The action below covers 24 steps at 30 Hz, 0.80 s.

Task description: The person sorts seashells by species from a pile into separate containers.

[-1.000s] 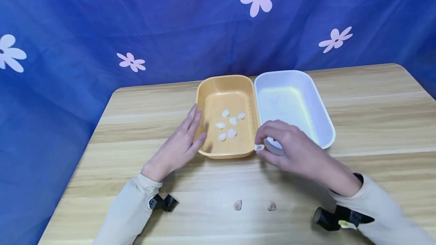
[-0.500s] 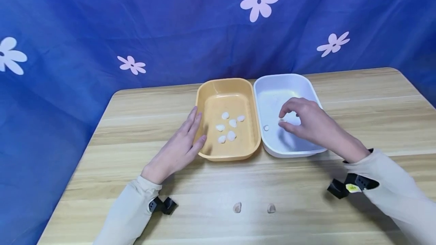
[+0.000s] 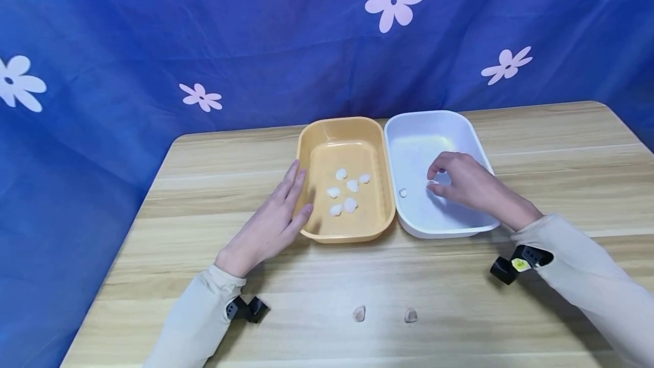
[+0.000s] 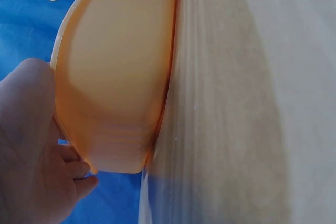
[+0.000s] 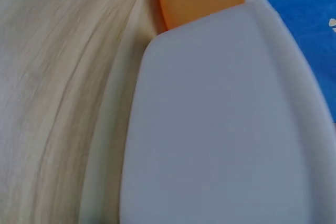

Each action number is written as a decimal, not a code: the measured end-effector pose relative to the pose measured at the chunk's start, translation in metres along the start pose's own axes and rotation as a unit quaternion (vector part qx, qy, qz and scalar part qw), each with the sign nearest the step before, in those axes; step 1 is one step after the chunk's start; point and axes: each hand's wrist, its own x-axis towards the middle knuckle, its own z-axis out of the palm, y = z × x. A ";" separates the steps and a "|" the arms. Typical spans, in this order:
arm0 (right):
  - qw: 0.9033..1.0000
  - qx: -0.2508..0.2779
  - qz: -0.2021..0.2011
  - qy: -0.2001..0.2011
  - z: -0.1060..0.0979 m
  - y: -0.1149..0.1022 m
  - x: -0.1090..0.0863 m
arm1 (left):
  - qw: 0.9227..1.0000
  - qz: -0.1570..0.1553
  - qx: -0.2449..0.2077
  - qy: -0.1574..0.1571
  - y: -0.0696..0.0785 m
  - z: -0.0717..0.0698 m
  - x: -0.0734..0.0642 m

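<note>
My left hand [image 3: 268,226] lies along the near-left side of the orange tray [image 3: 349,236], its fingers mostly straight at the rim. In the left wrist view the thumb overlaps that tray's edge. Over the white tray [image 3: 444,233], my right hand [image 3: 472,183] pinches a small pale shell [image 3: 432,183] between thumb and index finger. Another shell [image 3: 403,192] lies on the white tray's floor, left of the fingertips. Several white shells, one of them a larger shell [image 3: 350,205], are scattered in the orange tray. The right wrist view shows the tray's outer wall and hides the fingers.
On the wooden table [image 3: 286,328] in front of the trays lie two brownish shells, a left one [image 3: 359,313] and a right one [image 3: 411,315]. The trays stand side by side. A blue curtain [image 3: 286,33] with flowers hangs behind the table.
My right hand has carried a shell from the near corner between the trays up and right over the white tray, then shifted slightly. The left hand stays at the orange tray.
</note>
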 end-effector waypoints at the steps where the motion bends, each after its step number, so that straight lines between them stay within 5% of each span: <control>1: 1.000 0.000 0.005 -0.005 0.001 0.002 0.000 | 1.000 0.000 0.000 0.000 0.000 0.000 0.000; 12: 0.999 -0.022 0.020 -0.039 0.009 0.012 0.004 | 1.000 -0.002 -0.003 -0.001 0.001 0.000 0.001; 24: 0.999 -0.032 -0.016 -0.002 0.009 0.009 0.001 | 1.000 -0.004 -0.005 0.000 0.001 0.001 0.000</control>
